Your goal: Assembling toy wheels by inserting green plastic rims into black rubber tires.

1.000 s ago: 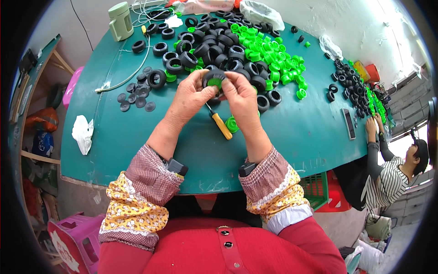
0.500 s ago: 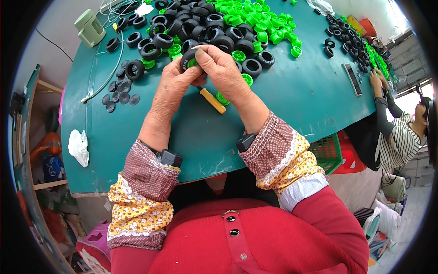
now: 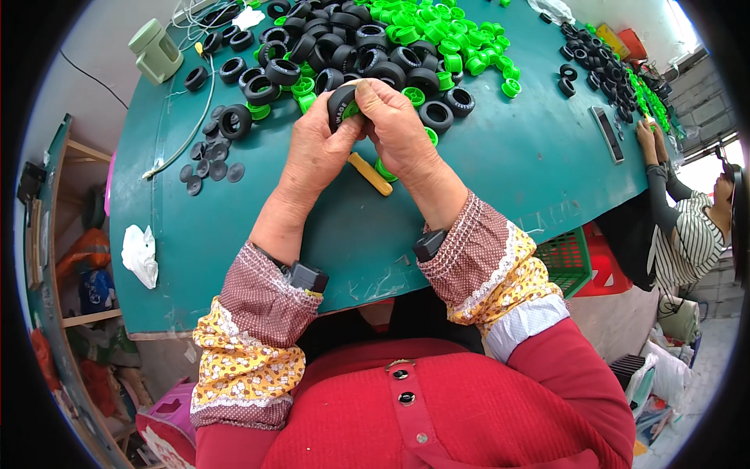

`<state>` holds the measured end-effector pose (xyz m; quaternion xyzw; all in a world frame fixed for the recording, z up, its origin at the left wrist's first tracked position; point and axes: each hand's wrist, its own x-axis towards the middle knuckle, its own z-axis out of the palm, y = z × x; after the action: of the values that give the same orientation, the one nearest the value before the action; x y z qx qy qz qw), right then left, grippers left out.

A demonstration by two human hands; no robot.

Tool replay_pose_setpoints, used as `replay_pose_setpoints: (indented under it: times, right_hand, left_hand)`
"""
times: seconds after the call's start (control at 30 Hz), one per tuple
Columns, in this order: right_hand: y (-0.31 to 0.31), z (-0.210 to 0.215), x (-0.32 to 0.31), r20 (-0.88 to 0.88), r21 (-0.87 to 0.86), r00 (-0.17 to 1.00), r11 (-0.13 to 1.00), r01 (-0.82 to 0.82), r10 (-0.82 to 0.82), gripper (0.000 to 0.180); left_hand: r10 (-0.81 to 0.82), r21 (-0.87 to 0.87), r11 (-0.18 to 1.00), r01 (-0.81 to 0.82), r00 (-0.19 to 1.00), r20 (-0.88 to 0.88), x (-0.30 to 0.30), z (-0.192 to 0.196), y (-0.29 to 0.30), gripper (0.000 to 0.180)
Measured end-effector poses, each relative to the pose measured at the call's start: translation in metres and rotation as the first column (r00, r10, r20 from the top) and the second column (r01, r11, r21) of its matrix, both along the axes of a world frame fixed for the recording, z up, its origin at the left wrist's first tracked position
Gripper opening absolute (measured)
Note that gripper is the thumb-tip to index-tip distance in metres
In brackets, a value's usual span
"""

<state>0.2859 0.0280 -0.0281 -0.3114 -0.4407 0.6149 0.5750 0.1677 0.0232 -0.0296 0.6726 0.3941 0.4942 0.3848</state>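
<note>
Black rubber, ridged like a small toy tyre (image 3: 341, 104), sits pinched between both hands above the middle of the teal-green worktop (image 3: 500, 172) in the head view, with a bright green plastic hub (image 3: 352, 110) showing at its open side. The left hand (image 3: 316, 148) wraps the small black tyre from the left and below, fingers curled round the tread, its grip closed on the rubber; the right hand (image 3: 398, 129) comes over from the right, thumb and forefinger pressed onto the green plastic hub where it meets the tyre, so its grip is closed on the hub. The tyre's axis runs roughly left to right between the two palms, with the hub face turned toward the right hand, which makes the right hand the nearer one to the hub and the left the one bracing the tyre. Both are held just off the worktop, not resting on it. Directly beneath the hands lies a yellow-handled tool (image 3: 370, 173), its long axis slanting from upper left to lower right, with another green hub just beside its far end. Beyond the knuckles spreads a heap of loose black tyres (image 3: 367, 55), and past that a heap of loose green hubs (image 3: 437, 31); a few flat dark discs (image 3: 207, 160) lie to the left near a pale green lidded container (image 3: 156, 51). At the right edge another person's hand (image 3: 647, 134) works at a separate row of parts, well apart from this pair.
</note>
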Motion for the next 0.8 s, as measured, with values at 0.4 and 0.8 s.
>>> replay_pose_setpoints:
  times: [0.4, 0.8]
  right_hand:
    - [0.0, 0.01, 0.01, 0.091, -0.056, 0.996, 0.998, -0.003, 0.008, 0.023]
    - [-0.004, 0.0, -0.008, -0.01, 0.008, 1.0, 1.0, -0.026, 0.026, 0.031]
  left_hand:
    - [-0.176, -0.332, 0.902, 0.276, 0.937, 0.3, -0.008, 0.0, 0.004, 0.026]
    - [0.022, -0.383, 0.893, 0.236, 0.827, 0.561, -0.004, 0.006, 0.003, 0.024]
